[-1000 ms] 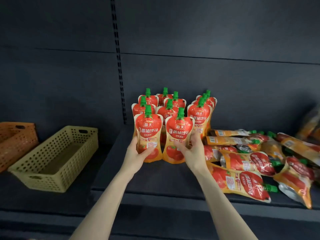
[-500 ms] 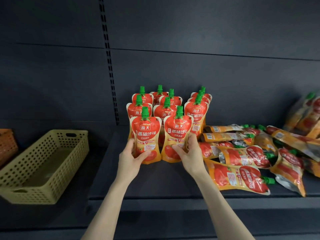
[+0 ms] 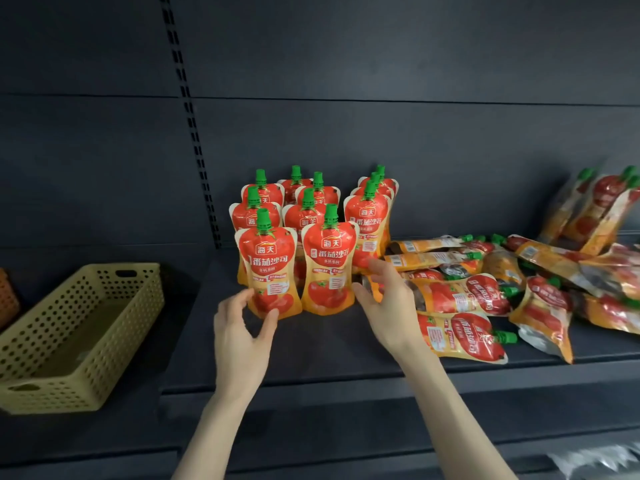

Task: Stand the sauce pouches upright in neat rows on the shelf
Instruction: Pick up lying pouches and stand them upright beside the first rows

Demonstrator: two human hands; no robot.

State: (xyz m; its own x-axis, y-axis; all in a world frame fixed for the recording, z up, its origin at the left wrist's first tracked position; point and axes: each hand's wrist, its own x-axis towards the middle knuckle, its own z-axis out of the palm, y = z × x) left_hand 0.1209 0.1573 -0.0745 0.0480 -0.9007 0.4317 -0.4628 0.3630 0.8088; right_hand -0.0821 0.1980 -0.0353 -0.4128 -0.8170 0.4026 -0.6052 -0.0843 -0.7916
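Several red-and-orange sauce pouches with green caps stand upright in three rows on the dark shelf (image 3: pixel 311 351). The front left pouch (image 3: pixel 266 268) and the front right pouch (image 3: pixel 329 265) stand side by side. My left hand (image 3: pixel 242 330) is at the front left pouch's lower left corner, fingers loosely curved and thumb tip touching its bottom edge. My right hand (image 3: pixel 384 303) hovers with spread fingers just right of the front right pouch, holding nothing. The third row's front pouch (image 3: pixel 369 220) stands behind that hand.
A pile of pouches (image 3: pixel 460 296) lies flat on the shelf to the right, and more pouches (image 3: pixel 595 209) lean against the back wall at far right. A yellow perforated basket (image 3: pixel 69 323) sits on the left, with an orange basket (image 3: pixel 7 296) at the frame edge.
Both hands have let go of the two front pouches, which now stand on the shelf. The right hand drew away to the right; the view shifted right.
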